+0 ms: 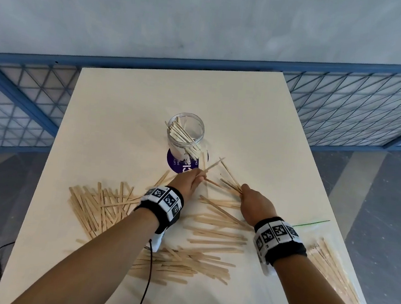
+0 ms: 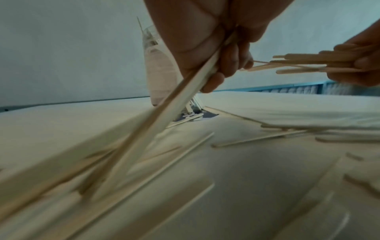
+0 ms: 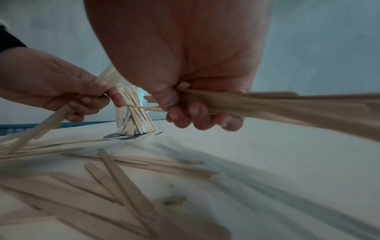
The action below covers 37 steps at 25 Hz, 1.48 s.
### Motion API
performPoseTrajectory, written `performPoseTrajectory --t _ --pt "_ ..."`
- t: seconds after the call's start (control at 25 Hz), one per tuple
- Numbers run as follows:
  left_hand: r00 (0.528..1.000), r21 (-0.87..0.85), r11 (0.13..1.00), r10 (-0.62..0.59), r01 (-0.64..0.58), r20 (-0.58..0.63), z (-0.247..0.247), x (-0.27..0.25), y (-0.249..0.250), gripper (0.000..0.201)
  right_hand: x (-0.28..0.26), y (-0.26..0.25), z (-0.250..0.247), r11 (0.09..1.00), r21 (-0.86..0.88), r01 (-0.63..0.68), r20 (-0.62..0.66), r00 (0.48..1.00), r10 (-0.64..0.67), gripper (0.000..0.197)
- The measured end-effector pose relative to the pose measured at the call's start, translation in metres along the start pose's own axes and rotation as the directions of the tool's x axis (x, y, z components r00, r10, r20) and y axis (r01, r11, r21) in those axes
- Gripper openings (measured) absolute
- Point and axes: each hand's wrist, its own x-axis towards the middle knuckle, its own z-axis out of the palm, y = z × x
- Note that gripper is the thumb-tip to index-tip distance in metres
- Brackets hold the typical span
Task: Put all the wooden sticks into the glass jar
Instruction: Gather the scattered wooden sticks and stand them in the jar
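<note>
Bare forearms; each wrist wears a black band [image 1: 162,212] carrying white square-coded markers [image 1: 275,233]; thin black cables [image 1: 148,271] trail beneath.

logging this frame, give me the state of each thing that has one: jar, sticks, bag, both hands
glass jar: upright, lidless, partly filled with sticks
left hand: grip closed on a few sticks
right hand: grip closed on a bundle of sticks
loose sticks: lying scattered flat on the table
plastic bag: lying flat at the table's right edge, sticks inside
</note>
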Motion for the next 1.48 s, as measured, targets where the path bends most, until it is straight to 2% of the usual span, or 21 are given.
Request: performPoseTrajectory --t 0.16,0.24,0.36,0.48,0.6,0.68,0.76,0.92,1.0,1.12,1.16,1.24,1.36,1.44,1.48 --pt "0.975 -0.191 0.981 -0.017 -0.026 -0.223 -0.002 0.006 0.015 0.029 -0.004 -0.003 -0.001 0.999 0.050 -0.008 -0.026 1.000 0.009 0.019" --pt "0.946 -0.302 0.953 -0.101 0.003 -0.308 -0.007 0.010 0.022 0.030 -0.005 -0.005 -0.003 0.995 0.103 -0.017 -0.047 0.999 0.022 0.019" --pt "0.867 -0.571 0.820 -0.257 -0.038 -0.426 -0.024 0.017 0.027 0.029 -0.005 -0.010 -0.008 0.981 0.195 0.000 -0.099 0.995 0.019 0.018" --pt "0.785 -0.730 0.672 -0.382 -0.126 -0.487 -0.045 0.018 0.030 0.031 0.001 -0.019 -0.018 0.967 0.254 0.025 -0.123 0.992 0.006 0.018" --pt "0.749 -0.729 0.655 -0.379 -0.197 -0.543 -0.059 0.015 0.027 0.035 0.007 -0.028 -0.025 0.952 0.303 0.044 -0.136 0.991 -0.002 0.017" --pt "0.740 -0.733 0.648 -0.388 -0.205 -0.550 -0.061 0.015 0.021 0.037 0.009 -0.034 -0.027 0.940 0.335 0.070 -0.148 0.989 -0.021 0.014" --pt "0.737 -0.771 0.617 -0.444 -0.161 -0.509 -0.058 0.016 0.013 0.036 0.012 -0.038 -0.026 0.930 0.357 0.087 -0.152 0.988 -0.035 0.014" --pt "0.740 -0.865 0.478 -0.524 -0.154 -0.422 -0.054 0.022 -0.001 0.034 0.023 -0.045 -0.024 0.905 0.413 0.106 -0.145 0.988 -0.049 0.008" --pt "0.737 -0.890 0.415 -0.539 -0.188 -0.408 -0.061 0.027 0.001 0.033 0.029 -0.052 -0.029 0.869 0.475 0.139 -0.163 0.984 -0.069 0.014" --pt "0.735 -0.906 0.309 -0.535 -0.290 -0.418 -0.084 0.039 0.020 0.034 0.043 -0.072 -0.051 0.759 0.609 0.231 -0.247 0.964 -0.096 0.026" --pt "0.732 -0.901 0.277 -0.527 -0.333 -0.432 -0.094 0.044 0.028 0.035 0.050 -0.080 -0.062 0.696 0.667 0.264 -0.282 0.955 -0.092 0.027" --pt "0.707 -0.872 0.253 -0.512 -0.419 -0.489 -0.114 0.056 0.043 0.036 0.061 -0.100 -0.086 0.504 0.795 0.337 -0.347 0.935 -0.078 0.029" --pt "0.627 -0.763 0.348 -0.436 -0.544 -0.646 -0.132 0.071 0.057 0.036 0.073 -0.133 -0.119 0.192 0.887 0.420 -0.414 0.907 -0.074 0.029" --pt "0.603 -0.722 0.430 -0.399 -0.542 -0.691 -0.132 0.081 0.056 0.035 0.084 -0.153 -0.123 0.075 0.878 0.473 -0.468 0.881 -0.070 0.030" --pt "0.605 -0.720 0.468 -0.399 -0.512 -0.689 -0.128 0.085 0.054 0.035 0.089 -0.162 -0.120 0.062 0.870 0.489 -0.485 0.872 -0.065 0.030"
